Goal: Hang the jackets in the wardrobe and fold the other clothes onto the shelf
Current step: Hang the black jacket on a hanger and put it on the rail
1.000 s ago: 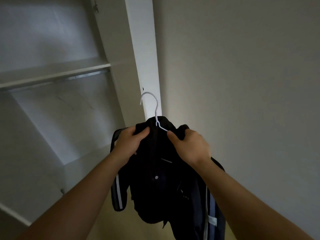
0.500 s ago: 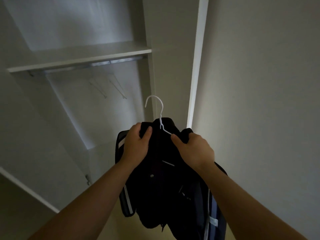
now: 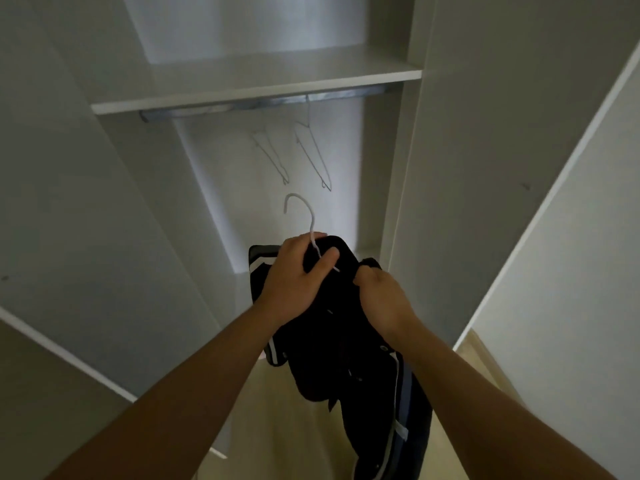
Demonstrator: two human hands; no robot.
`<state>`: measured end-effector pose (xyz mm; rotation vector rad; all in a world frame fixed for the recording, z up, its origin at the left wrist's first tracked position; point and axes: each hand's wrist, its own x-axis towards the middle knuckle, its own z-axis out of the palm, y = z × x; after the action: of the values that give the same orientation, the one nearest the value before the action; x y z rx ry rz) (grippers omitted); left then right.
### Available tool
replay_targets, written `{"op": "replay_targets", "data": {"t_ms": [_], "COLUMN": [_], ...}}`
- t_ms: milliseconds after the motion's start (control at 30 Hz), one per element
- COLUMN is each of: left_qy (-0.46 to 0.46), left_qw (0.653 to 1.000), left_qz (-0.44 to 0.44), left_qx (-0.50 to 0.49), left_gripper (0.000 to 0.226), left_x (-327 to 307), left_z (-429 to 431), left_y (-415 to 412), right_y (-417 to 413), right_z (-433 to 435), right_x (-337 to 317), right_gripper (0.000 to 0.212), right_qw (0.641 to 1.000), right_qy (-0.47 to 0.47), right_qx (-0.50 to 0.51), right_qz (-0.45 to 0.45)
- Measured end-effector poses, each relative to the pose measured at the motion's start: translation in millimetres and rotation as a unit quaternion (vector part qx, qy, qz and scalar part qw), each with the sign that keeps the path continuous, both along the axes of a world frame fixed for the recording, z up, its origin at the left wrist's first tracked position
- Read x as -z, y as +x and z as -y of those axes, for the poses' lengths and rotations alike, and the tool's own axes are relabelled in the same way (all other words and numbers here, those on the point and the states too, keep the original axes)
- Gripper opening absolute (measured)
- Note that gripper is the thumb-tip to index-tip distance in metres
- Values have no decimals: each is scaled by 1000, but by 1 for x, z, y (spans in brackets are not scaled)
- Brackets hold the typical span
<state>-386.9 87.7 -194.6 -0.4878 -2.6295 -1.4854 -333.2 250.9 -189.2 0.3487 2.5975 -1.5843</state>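
Two wire hangers [image 3: 321,161] hang from the rail [image 3: 270,102] beyond the jacket [image 3: 346,341].

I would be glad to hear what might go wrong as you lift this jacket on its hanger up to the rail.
1. The jacket looks bunched on the white hanger, with the left hand and right hand both gripping it; once released it may slide off.
2. Its hook could snag the two empty hangers on the rail.
3. The rail sits close under the shelf, so hooking on may be fiddly.
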Motion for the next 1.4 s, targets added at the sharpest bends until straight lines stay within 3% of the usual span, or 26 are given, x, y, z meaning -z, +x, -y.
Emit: {"op": "replay_targets", "data": {"t_ms": [67, 233, 367, 467, 500, 633, 767, 867, 1033, 1100, 1133, 1200, 1233, 1400], "left_qy": [-25, -18, -27, -44, -59, -159, -218, -211, -148, -168, -179, -184, -184, -209], "left_qw": [999, 986, 986, 991, 991, 984, 972, 974, 984, 981, 979, 978, 978, 975], "left_qz": [-9, -16, 4, 67, 82, 81, 77, 79, 94, 93, 93, 93, 94, 77], "left_qx": [-38, -166, -165, -107, -86, -23, -52, -38, -17, -7, -2, 6, 7, -16], "left_gripper": [40, 34, 30, 14, 19, 81, 93, 91, 82, 78, 79, 80, 80, 81], "left_x": [2, 1, -4, -8, -8, -1, 18, 27, 33, 36, 36, 38, 39, 38], "left_z": [6, 26, 51, 75, 84, 108, 120, 133, 153, 159, 161, 160, 159, 150], "left_y": [-34, -113, -158, -190, -202, -252, -310, -357, -410, -422, -427, -437, -442, -464], "right_y": [-41, -135, -193, -235, -248, -309, -369, -404, -455, -473, -482, -496, -501, -521], "right_z": [6, 27, 47, 59, 61, 71, 90, 109, 117, 112, 109, 104, 103, 107], "right_x": [6, 9, -7, -10, -8, -1, 9, 11, 6, 6, 8, 15, 19, 46], "right_gripper": [25, 33, 27, 21, 20, 25, 31, 33, 61, 60, 56, 51, 52, 40], "right_qw": [999, 985, 945, 939, 941, 937, 922, 930, 929, 963, 974, 948, 935, 931], "right_qy": [-8, 23, 94, 83, 68, 77, 132, 74, 4, 71, 152, 317, 355, 357], "right_qx": [-36, -172, -313, -333, -332, -340, -360, -341, -292, -198, -131, -34, -21, -67], "right_qz": [3, 21, 1, 9, 14, 31, 57, 114, 225, 170, 109, 10, 8, 33]}}
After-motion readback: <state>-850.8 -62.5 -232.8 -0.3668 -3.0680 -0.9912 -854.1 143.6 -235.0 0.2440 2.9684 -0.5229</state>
